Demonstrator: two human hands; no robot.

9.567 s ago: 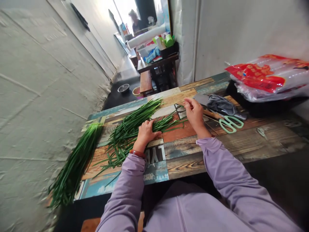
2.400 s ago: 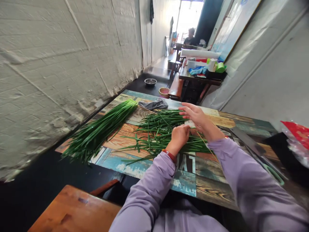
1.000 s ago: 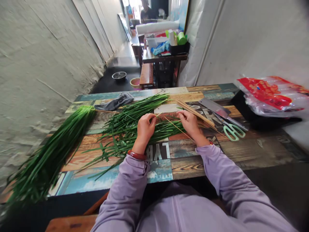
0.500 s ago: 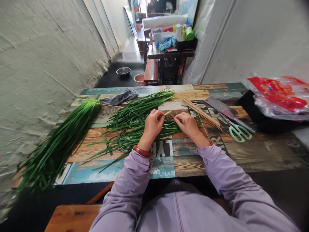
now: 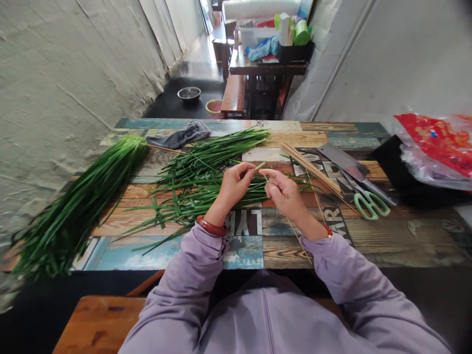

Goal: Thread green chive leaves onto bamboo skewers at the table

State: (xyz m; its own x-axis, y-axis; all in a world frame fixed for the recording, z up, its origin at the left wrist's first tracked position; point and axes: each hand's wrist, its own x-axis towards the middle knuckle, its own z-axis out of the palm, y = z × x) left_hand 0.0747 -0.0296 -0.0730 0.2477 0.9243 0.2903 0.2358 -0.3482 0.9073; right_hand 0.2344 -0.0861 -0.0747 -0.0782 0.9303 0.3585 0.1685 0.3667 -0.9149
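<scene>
My left hand pinches a green chive stalk, its cut end poking out past the thumb and forefinger. Close beside it, my right hand is closed on a thin bamboo skewer, which slants down beneath the palm toward the table's front edge. The right forefinger points at the stalk; whether it touches is unclear. Under and behind the hands lie loose chives, spread in two layers. A larger chive bundle rests at the left, its pale ends toward the back.
Right of the hands lie a bunch of skewers, a cleaver and green-handled scissors. Red-printed plastic bags sit on something black at the far right. A grey cloth lies at the back of the patchwork table.
The right hand has turned, its forefinger now extended toward the stalk, and the skewer now shows slanting below the palm. The left hand still pinches the stalk. The view has tipped downward slightly.
</scene>
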